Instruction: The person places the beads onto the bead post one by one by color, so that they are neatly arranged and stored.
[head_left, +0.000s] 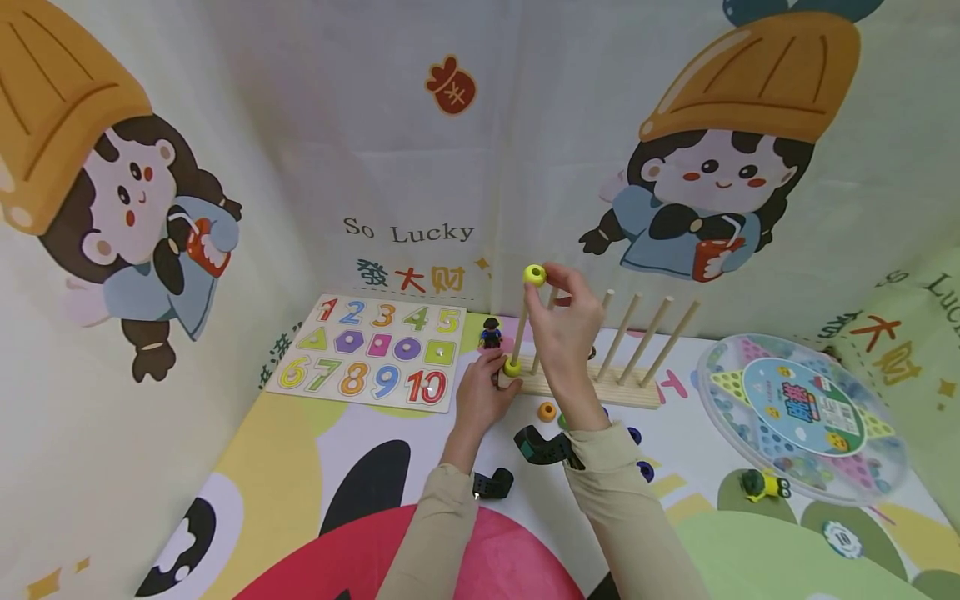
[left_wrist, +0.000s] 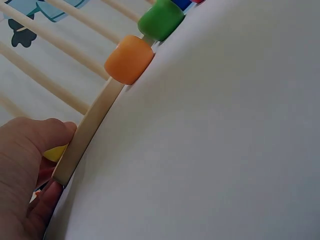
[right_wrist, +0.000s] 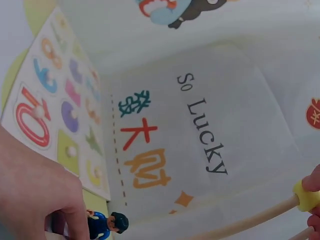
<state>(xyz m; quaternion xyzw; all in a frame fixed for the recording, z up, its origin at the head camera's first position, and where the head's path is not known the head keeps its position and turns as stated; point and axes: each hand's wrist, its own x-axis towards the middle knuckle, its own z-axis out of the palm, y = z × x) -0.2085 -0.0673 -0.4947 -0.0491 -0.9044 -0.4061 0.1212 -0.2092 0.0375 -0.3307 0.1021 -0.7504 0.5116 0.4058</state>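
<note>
My right hand (head_left: 566, 329) pinches a yellow bead (head_left: 534, 276) at the top of the leftmost wooden peg (head_left: 519, 335). In the right wrist view the bead (right_wrist: 306, 196) sits at the peg's tip. A second yellow bead (head_left: 512, 367) is at the foot of that peg. With its thumb on the front and fingers round the end, my left hand (head_left: 480, 396) grips the left end of the wooden base (left_wrist: 95, 122). Several bare pegs rise from the base farther right. On the table before it lie an orange bead (left_wrist: 129, 59) and a green bead (left_wrist: 161, 20).
A number puzzle board (head_left: 360, 354) lies to the left, and a small toy figure (head_left: 491, 333) stands behind the base's left end. To the right are a round game box (head_left: 802, 408), a yellow toy figure (head_left: 763, 485) and a chip (head_left: 842, 539). Blue beads (head_left: 645, 472) lie near my right sleeve.
</note>
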